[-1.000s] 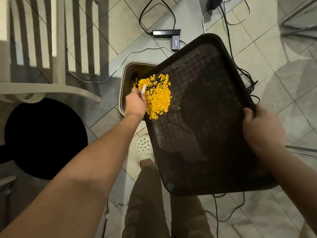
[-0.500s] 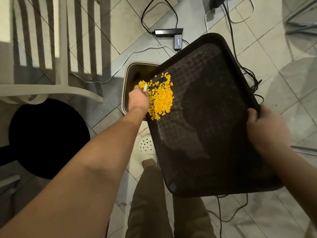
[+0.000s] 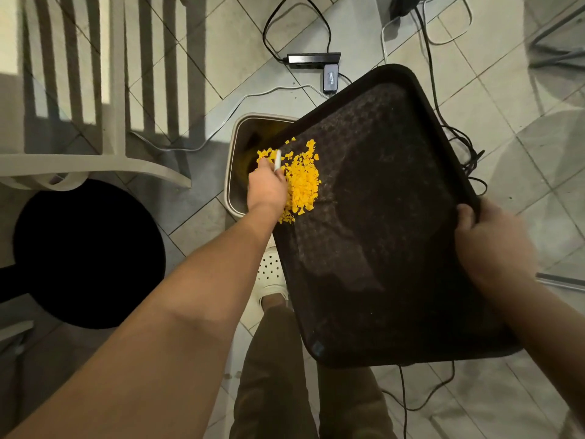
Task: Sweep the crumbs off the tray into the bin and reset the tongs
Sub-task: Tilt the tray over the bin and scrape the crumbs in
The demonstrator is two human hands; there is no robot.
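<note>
Many yellow crumbs [image 3: 300, 182] lie heaped at the far left corner of the dark tray [image 3: 380, 217], right above the open bin [image 3: 235, 160] on the floor. We hold the tray in the air with its crumb corner overhanging the bin's rim. Our left hand [image 3: 266, 185] sits at that corner, touching the near side of the heap, fingers curled around a small white tool [image 3: 277, 160] whose tip pokes up among the crumbs; what the tool is, we cannot tell. Our right hand [image 3: 493, 245] grips the tray's right edge, thumb over the rim and fingers hidden underneath, well apart from the crumbs. Below the tray we see our trouser leg [image 3: 272, 375] and a white perforated shoe [image 3: 270, 274]. Further out, cables [image 3: 443, 122] and a black power strip [image 3: 313, 58] lie on the tiled floor, and a white chair [image 3: 110, 90] stands to the left beside a round black stool [image 3: 88, 255].
</note>
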